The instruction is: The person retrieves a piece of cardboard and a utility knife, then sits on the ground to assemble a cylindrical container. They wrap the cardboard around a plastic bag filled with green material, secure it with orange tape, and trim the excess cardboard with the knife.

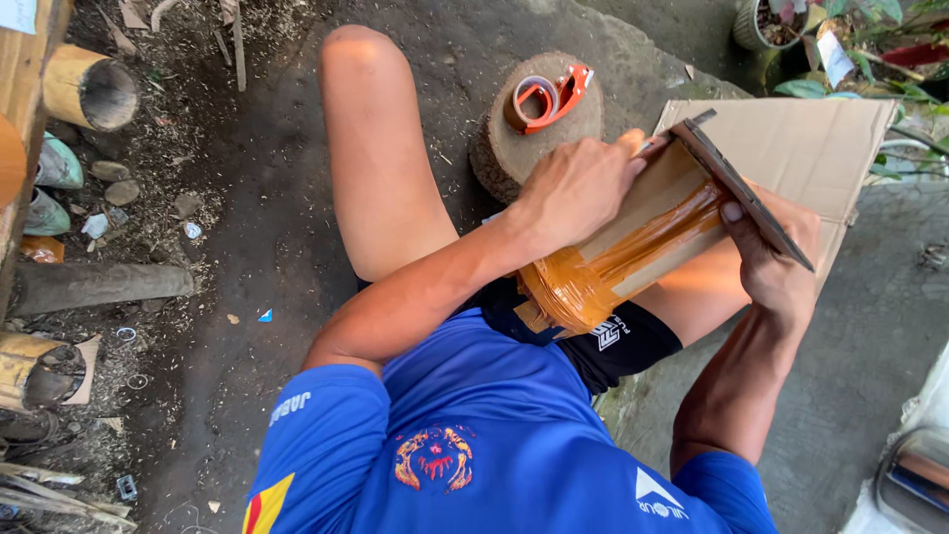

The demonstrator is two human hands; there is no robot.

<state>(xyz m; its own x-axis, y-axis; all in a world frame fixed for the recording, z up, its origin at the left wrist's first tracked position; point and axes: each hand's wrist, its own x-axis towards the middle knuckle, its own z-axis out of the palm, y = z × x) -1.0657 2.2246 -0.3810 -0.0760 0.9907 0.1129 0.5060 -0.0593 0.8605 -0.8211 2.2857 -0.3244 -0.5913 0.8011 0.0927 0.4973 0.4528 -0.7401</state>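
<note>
A cardboard-wrapped parcel (633, 237) bound with brown tape rests on my lap, its near end thick with tape. My left hand (578, 188) presses on top of the parcel, fingers curled over its far edge. My right hand (776, 262) grips the parcel's right end, where a flat dark board (741, 188) sticks out. An orange tape dispenser (549, 97) with a roll of tape sits on a round wood stump (504, 148) just beyond my left hand.
A flattened cardboard sheet (801, 148) lies on the ground under the parcel's far end. Bamboo sections (89, 91) and wood scraps lie at left on dirt. Potted plants (840, 40) stand at top right. A metal object (914, 475) is at bottom right.
</note>
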